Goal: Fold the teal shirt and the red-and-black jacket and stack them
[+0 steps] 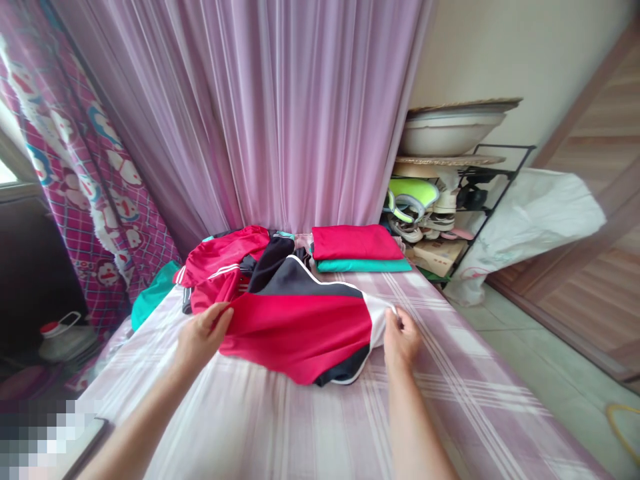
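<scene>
Left hand, right hand, fingers pinching a red-and-black jersey by its edges, white basin atop a shoe rack

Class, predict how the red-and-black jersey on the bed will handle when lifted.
The jersey looks floppy: it lies in soft folds where the left hand and right hand pinch its edges. Its sheen suggests slippery fabric, and it is probably light for its size.
</scene>
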`<state>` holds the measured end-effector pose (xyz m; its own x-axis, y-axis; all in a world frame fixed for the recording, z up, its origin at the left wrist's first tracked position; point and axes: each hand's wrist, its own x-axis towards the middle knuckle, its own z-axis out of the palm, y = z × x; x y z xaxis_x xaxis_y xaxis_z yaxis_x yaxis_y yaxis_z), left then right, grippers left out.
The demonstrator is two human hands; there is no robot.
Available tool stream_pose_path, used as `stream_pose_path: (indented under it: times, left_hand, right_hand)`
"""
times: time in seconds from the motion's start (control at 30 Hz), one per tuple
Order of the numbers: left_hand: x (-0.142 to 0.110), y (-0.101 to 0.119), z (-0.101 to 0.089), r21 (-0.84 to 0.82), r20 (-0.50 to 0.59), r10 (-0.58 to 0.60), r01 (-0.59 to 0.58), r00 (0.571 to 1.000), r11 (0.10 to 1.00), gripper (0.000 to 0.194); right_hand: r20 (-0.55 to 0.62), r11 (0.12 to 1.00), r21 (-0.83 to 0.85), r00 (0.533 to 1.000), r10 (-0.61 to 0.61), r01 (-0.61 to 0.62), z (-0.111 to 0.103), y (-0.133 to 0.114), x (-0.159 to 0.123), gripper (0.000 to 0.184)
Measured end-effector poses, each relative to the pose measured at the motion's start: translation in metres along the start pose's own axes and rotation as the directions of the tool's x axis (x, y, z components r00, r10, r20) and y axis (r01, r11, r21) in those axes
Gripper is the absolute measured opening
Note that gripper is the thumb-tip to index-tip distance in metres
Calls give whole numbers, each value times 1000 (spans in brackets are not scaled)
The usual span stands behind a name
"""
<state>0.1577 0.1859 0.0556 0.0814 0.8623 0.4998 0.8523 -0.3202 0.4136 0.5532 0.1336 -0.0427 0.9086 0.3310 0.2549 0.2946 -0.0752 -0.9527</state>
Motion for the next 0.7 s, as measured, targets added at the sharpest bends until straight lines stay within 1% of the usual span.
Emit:
stream_pose_path:
  times: [0.07,0.1,0.13,0.17,0.2,0.3,0.4,0.5,0.57,0.63,0.67,0.7]
  left_hand:
    - [-36,8,-9,-101,2,32,-32,999,994,36]
    - [-54,14,-10,-143,12,42,-40,999,989,35]
    - [-71,20,-10,-175,25,54,-49,998,983,34]
    - [-87,27,-8,-197,48,68,-57,997,979,34]
    - [-102,33,-5,-214,95,83,-61,992,975,33]
    - [-136,46,3,-248,258,118,-52,959,967,34]
    - [-153,52,1,-253,381,112,-13,918,967,35]
    - [-160,59,-13,-240,476,83,38,875,970,36]
    - [-163,66,-25,-229,543,120,9,831,973,36]
    - [-165,73,-36,-229,613,195,-65,766,971,35]
    - [-164,76,-41,-226,633,219,-94,743,970,35]
    - [-161,77,-45,-215,637,229,-116,736,970,35]
  right_hand:
    - [-85,999,-1,995,53,-54,-11,-2,7,56]
    - [-103,997,-3,992,78,-79,-16,-2,9,58]
    - [-96,995,-7,991,95,-96,-21,-1,9,60]
    - [-67,994,-14,992,103,-104,-27,1,9,60]
    - [-21,994,-28,994,109,-110,-32,3,7,61]
    - [117,989,-116,987,109,-95,-55,7,2,61]
    - [174,969,-239,979,109,-65,-83,2,2,59]
    - [217,947,-321,970,106,-32,-109,-5,6,52]
    - [242,933,-358,962,128,-34,-120,-6,9,50]
    - [276,921,-389,949,154,-37,-126,-4,10,50]
    - [294,919,-394,943,153,-26,-127,-4,11,52]
    - [315,920,-391,939,138,-4,-127,-5,10,55]
